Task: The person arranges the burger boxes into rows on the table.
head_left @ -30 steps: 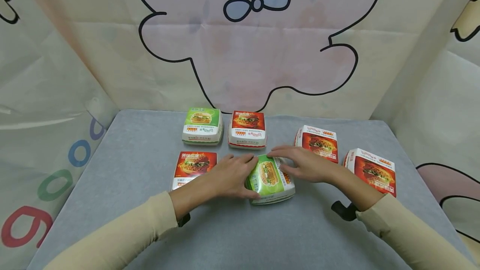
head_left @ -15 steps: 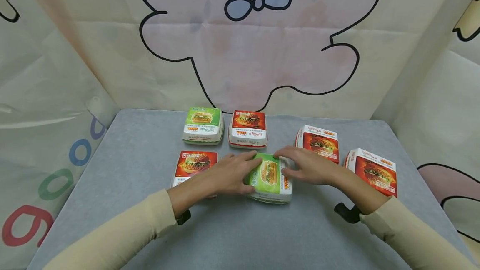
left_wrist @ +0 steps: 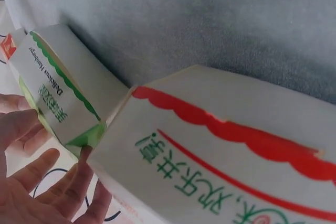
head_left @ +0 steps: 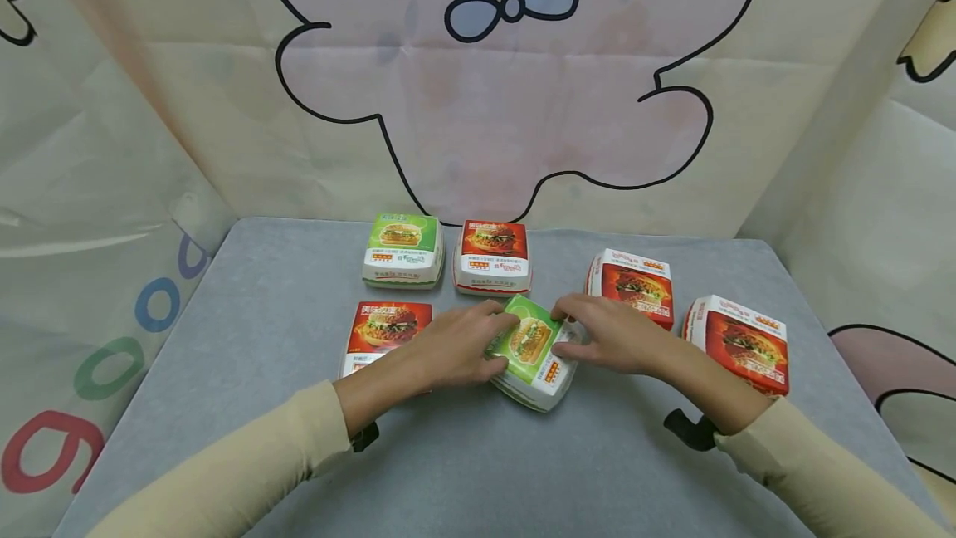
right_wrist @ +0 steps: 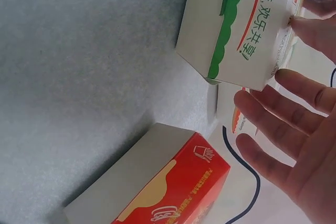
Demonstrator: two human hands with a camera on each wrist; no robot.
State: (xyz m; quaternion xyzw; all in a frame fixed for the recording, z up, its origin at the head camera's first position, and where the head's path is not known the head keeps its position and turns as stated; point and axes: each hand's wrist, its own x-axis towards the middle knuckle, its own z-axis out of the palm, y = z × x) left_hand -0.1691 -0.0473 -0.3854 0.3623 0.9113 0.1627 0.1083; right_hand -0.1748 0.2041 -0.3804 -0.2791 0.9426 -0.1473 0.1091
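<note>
A green-and-white hamburger box (head_left: 530, 343) sits turned at an angle in the middle of the table, between both hands. My left hand (head_left: 457, 347) grips its left side, thumb toward the front and fingers toward the back. On the opposite side my right hand (head_left: 614, 339) holds the box around its right corner. In the left wrist view, fingertips of the left hand (left_wrist: 47, 195) touch the box's green edge. The right wrist view has the thumb of the right hand (right_wrist: 315, 161) on the rim, a fingertip by the corner, and other fingers spread.
A red hamburger box (head_left: 390, 326) lies partly under the left forearm. Behind stand another green box (head_left: 403, 249) and a red box (head_left: 493, 257). Two red boxes (head_left: 636, 285) are tilted at the right, the outer red box (head_left: 747, 345) beside the right forearm. Printed cloth walls surround the grey-covered table (head_left: 478, 480).
The green hamburger box first turned nearly square to the table, then swung clockwise past that, its near end now pointing right. Both hands shifted slightly with it. The other boxes stayed put.
</note>
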